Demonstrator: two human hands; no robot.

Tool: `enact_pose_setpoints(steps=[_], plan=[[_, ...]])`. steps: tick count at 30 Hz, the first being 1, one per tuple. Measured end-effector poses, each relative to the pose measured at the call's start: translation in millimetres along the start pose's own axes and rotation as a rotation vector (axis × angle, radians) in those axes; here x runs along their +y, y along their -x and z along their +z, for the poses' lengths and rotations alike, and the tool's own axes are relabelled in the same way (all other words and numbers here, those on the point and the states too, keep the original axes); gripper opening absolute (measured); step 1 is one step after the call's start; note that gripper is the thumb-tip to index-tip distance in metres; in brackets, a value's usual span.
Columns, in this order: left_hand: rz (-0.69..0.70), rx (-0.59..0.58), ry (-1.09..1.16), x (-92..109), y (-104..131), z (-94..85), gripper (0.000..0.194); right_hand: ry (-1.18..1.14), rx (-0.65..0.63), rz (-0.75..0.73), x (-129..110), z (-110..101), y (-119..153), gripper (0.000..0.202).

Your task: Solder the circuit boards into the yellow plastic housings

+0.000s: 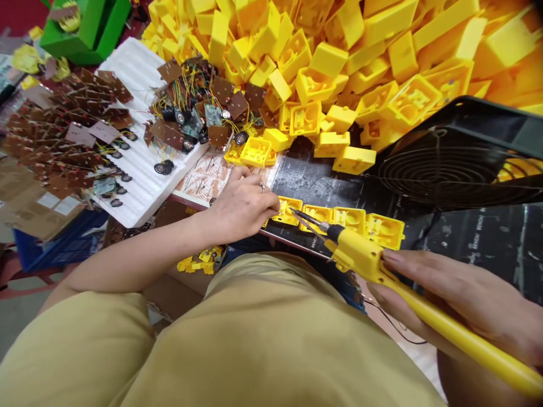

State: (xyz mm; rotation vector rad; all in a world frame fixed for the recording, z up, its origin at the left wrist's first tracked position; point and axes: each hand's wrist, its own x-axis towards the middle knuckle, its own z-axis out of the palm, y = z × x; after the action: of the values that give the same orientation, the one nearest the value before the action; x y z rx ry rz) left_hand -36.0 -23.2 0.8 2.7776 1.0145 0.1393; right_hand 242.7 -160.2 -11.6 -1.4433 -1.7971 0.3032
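Observation:
A row of open yellow plastic casings (348,219) lies along the front edge of the dark bench. My left hand (244,204), with a ring on one finger, is closed at the left end of the row, its fingertips on a yellow plastic casing (290,210). Those fingers partly cover this casing, and any small part between them is hidden. In my right hand (466,299) is a yellow soldering gun (360,254). It slants up and left, and its thin metal tip reaches the casing by my left fingertips; whether they touch I cannot tell.
Yellow casings (331,62) are heaped across the back. A black fan (449,158) stands at the right. On the left, a white foam tray (146,195) carries brown circuit boards (165,133) with wires and small round speakers. A green bin (87,34) sits at the back left.

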Motion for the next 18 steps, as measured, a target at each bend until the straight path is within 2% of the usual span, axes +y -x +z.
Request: enact_pose_setpoints(steps=[4, 9, 12, 16, 18], plan=[[-0.019, -0.045, 0.006, 3, -4, -1.0, 0.022, -0.041, -0.04, -0.068, -4, 3, -7, 0.032], [-0.043, -0.158, 0.019, 3, -11, -8.3, 0.02, -0.121, -0.136, -0.324, -3, 2, -22, 0.03], [-0.012, -0.152, 0.017, 0, -11, -12.2, 0.02, -0.136, -0.162, -0.274, -6, 1, -24, 0.02], [-0.005, -0.053, 0.024, -2, -5, -11.4, 0.023, -0.161, -0.131, -0.204, -5, 2, -19, 0.015], [0.005, -0.02, 0.031, -1, -1, -8.5, 0.024, -0.174, -0.128, -0.226, -3, 3, -18, 0.013]])
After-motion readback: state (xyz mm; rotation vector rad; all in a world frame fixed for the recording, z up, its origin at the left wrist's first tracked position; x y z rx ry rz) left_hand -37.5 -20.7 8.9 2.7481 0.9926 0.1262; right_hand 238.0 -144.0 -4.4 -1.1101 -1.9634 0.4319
